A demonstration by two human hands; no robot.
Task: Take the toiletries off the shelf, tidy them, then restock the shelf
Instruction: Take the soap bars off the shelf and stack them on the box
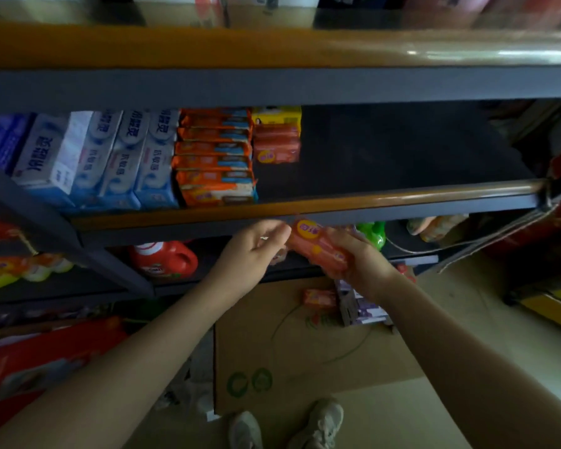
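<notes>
My right hand (358, 262) grips a pink soap pack (316, 246) with a yellow round label, just below the front rail of the middle shelf (402, 196). My left hand (256, 249) is at the pack's left end, fingers curled against it. On the shelf stand blue-white toothpaste boxes (123, 160), a stack of orange soap packs (216, 157), and two pink soap packs under a yellow one (276, 137). The shelf's right half is bare and dark. Another pink soap pack (319, 298) and purple boxes (360, 307) lie on cardboard below.
A flat cardboard sheet (289, 358) covers the floor by my shoes (318, 422). A red detergent jug (166, 259) and a green bottle (374, 233) sit on the lower shelf. Red packages (46, 358) lie at lower left. A shelf board (272, 82) runs overhead.
</notes>
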